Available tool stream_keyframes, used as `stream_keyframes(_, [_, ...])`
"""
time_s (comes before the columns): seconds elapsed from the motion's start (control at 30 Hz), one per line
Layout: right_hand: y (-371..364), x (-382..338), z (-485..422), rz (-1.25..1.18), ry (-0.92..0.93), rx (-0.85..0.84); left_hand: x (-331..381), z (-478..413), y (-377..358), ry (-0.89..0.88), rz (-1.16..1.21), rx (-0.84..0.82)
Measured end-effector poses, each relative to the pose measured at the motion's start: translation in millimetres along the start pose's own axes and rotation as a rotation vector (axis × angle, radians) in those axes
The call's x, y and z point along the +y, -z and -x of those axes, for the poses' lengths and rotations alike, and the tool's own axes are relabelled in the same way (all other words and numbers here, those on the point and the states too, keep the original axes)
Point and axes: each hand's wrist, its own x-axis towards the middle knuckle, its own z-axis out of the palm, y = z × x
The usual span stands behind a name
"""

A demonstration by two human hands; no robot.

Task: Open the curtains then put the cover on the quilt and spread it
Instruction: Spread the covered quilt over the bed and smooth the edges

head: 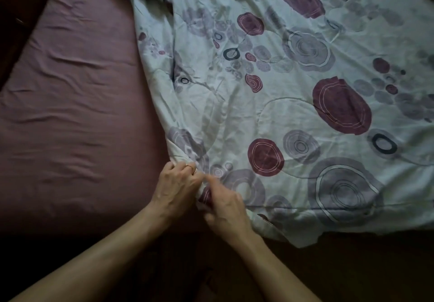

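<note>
We see both hands working at the near left corner of the quilt cover [281, 104], which lies spread over the right part of the bed. The left hand [176, 184] is clenched around a bunch of the cover's fabric at that corner, its fingers curled into the cloth; a ring [189, 166] shows on one finger. Just right of it and touching it, the right hand [225, 207] pinches the cover's edge, its fingers pointing up toward the left hand's knuckles. The fingertips are blurred, so we cannot tell exactly how they lie on the cloth.

From the two hands the cover runs away and to the right, pale with maroon, grey and dark ringed shapes printed on it. It is wrinkled, with a long fold running up from the left hand toward the far side of the bed. Its near edge hangs just over the bed's edge to the right of the right hand. We cannot tell whether the quilt is inside the cover.

To the left of the left hand lies the bare mauve sheet [70, 104], creased in several places. Below both forearms the floor [352, 273] is dark.
</note>
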Motion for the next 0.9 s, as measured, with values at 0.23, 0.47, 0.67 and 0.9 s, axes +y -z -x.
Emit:
stream_keyframes(0.23, [16,-14,-5,-0.061,0.042,0.105,-32,-35,-22,0.334,0.075,0.185])
stream_keyframes(0.47, [16,-11,3,0.126,-0.081,0.123,-80,-33,-41,0.442,0.567,0.230])
stream_keyframes(0.67, [-5,-24,-20,0.243,-0.062,0.102,-123,0,-11,0.338,0.896,0.117])
stream_keyframes(0.9, [-55,-33,-29,0.489,-0.038,-0.430,-165,70,-5,-0.076,-0.104,-0.782])
